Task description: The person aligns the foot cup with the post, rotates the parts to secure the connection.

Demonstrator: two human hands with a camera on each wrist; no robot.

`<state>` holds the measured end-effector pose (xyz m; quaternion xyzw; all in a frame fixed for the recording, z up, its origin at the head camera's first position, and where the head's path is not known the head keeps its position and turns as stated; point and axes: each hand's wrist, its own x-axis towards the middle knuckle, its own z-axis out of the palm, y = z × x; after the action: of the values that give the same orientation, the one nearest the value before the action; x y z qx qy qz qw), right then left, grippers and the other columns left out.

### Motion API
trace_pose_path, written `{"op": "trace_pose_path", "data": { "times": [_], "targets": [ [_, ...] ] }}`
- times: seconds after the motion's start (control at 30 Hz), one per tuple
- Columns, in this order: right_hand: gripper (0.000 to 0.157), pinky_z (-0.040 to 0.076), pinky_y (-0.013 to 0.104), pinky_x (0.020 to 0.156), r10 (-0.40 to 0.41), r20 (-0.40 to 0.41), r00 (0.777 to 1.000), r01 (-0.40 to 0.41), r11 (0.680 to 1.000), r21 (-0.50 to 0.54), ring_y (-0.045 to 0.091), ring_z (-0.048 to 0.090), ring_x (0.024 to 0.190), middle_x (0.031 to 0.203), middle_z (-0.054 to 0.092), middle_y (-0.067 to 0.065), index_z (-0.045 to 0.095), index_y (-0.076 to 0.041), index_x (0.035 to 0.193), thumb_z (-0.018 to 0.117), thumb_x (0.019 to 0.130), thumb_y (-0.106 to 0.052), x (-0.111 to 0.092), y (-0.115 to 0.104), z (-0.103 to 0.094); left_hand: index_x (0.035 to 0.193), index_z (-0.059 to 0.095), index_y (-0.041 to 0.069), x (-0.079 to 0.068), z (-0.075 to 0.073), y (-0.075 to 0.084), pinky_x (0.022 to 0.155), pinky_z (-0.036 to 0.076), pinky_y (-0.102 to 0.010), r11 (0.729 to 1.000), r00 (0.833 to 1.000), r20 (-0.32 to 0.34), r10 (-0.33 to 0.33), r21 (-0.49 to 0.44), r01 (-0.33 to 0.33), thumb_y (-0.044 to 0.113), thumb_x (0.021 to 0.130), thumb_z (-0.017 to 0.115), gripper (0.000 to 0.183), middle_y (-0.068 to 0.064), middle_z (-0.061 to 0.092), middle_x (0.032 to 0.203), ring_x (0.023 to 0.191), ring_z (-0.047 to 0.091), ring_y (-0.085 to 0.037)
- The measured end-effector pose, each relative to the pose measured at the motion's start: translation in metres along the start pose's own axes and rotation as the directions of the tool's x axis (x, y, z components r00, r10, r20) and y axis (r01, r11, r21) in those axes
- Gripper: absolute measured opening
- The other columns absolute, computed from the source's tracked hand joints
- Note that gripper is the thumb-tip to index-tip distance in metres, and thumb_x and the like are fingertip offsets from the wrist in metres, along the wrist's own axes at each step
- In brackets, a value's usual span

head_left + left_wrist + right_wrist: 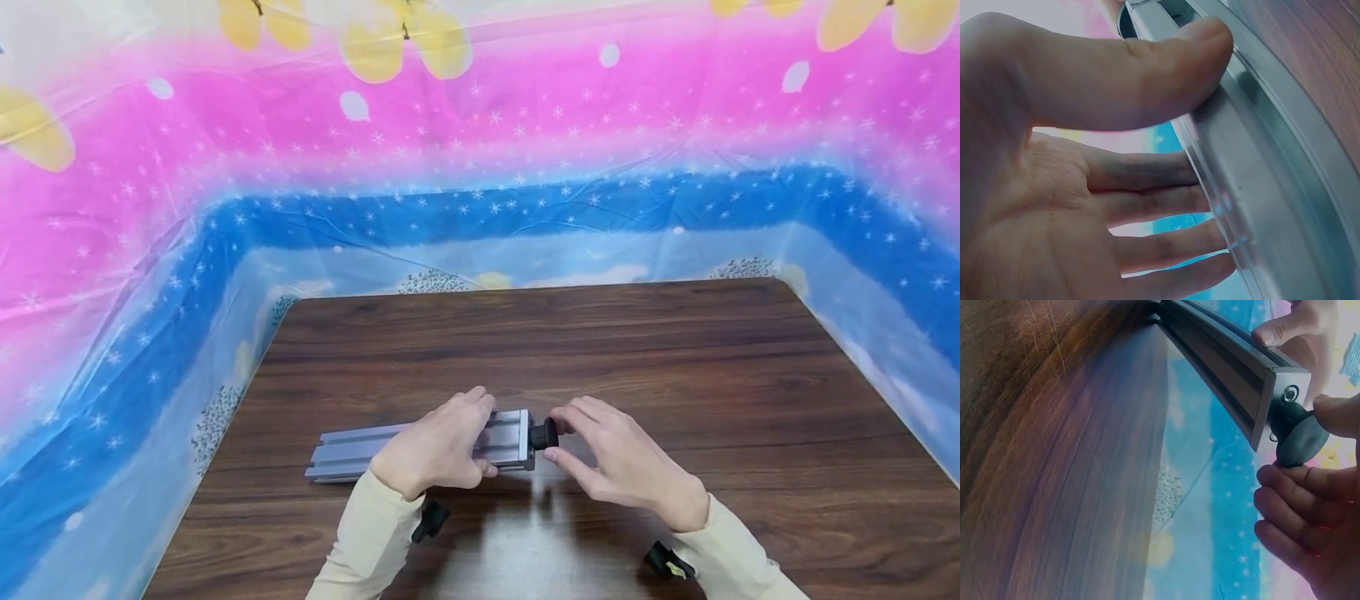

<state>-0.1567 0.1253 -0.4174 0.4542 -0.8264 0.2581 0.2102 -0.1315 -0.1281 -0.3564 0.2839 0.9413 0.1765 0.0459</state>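
A silver aluminium profile (352, 450) with lengthwise grooves lies sideways in front of me, one end plate (1282, 378) facing right. From that plate sticks out a black round foot (550, 433) with a flared disc. My left hand (442, 442) grips the profile across its top near the plate, thumb on the near side and fingers on the far side. In the left wrist view the thumb (1147, 75) presses the grooved metal. My right hand (622, 454) pinches the rim of the black foot (1302, 437) between thumb and fingers. A screw head (1289, 394) shows in the plate.
The dark wood-grain table (525, 350) extends around the profile on all sides. Behind and beside it hangs a pink and blue patterned cloth (487, 158). A black wrist mount (431, 521) is on the left sleeve, another mount (667, 560) on the right.
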Motion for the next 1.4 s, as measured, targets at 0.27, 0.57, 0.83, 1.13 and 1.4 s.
{"op": "trace_pose_path", "data": {
  "times": [0.27, 0.57, 0.83, 1.13, 1.4],
  "targets": [
    [0.016, 0.046, 0.02, 0.064, 0.12, 0.033, 0.992, -0.119, 0.993, -0.01, 0.0, 0.05, 0.073, 0.082, 0.056, -0.011, 0.063, -0.014, 0.092, 0.063, 0.099, -0.029, 0.0, -0.005, 0.005, 0.098, 0.058, 0.002, 0.001, 0.003, 0.0, 0.07, 0.045, -0.029, 0.999, 0.999, -0.022, 0.038, 0.002, -0.038, 0.011, 0.072, 0.086, 0.039, -0.002, 0.049, 0.087, 0.075, 0.046, -0.016],
    [0.04, 0.025, 0.017, 0.047, 0.355, 0.075, 0.932, -0.361, 0.928, 0.094, -0.005, 0.027, 0.05, 0.06, 0.03, -0.016, 0.042, -0.021, 0.066, 0.055, 0.104, -0.027, -0.001, -0.012, 0.012, 0.088, 0.056, 0.003, 0.003, 0.008, 0.002, 0.071, 0.044, -0.03, 0.995, 0.994, -0.068, 0.084, 0.063, -0.08, 0.007, 0.066, 0.086, 0.037, -0.001, 0.047, 0.082, 0.072, 0.045, -0.016],
    [0.029, 0.045, 0.021, 0.056, 0.357, 0.174, 0.918, -0.384, 0.911, 0.153, -0.003, 0.049, 0.059, 0.069, 0.052, -0.016, 0.063, -0.02, 0.082, 0.058, 0.102, -0.04, -0.004, -0.01, 0.004, 0.092, 0.057, 0.004, 0.0, 0.01, 0.0, 0.073, 0.045, -0.031, 0.997, 0.997, -0.047, 0.062, 0.041, -0.06, 0.009, 0.069, 0.085, 0.037, 0.0, 0.049, 0.086, 0.075, 0.046, -0.014],
    [0.048, 0.053, 0.03, 0.089, -0.13, 0.024, 0.991, 0.131, 0.991, -0.036, 0.014, 0.064, 0.103, 0.115, 0.067, 0.002, 0.064, -0.002, 0.126, 0.077, 0.089, -0.03, -0.007, 0.002, -0.004, 0.098, 0.058, 0.002, -0.001, 0.009, -0.002, 0.074, 0.046, -0.032, 0.999, 0.999, -0.029, 0.042, 0.026, -0.042, 0.012, 0.071, 0.085, 0.039, -0.001, 0.049, 0.087, 0.076, 0.047, -0.016],
    [0.043, 0.054, 0.033, 0.08, -0.162, 0.041, 0.986, 0.167, 0.969, -0.181, 0.016, 0.062, 0.087, 0.099, 0.067, 0.004, 0.068, 0.001, 0.113, 0.07, 0.093, -0.037, -0.009, 0.003, 0.002, 0.093, 0.056, 0.004, 0.003, 0.016, -0.002, 0.072, 0.046, -0.032, 0.998, 0.999, -0.01, 0.032, 0.046, -0.032, 0.011, 0.071, 0.086, 0.038, 0.0, 0.048, 0.085, 0.074, 0.047, -0.017]
  ]
}}
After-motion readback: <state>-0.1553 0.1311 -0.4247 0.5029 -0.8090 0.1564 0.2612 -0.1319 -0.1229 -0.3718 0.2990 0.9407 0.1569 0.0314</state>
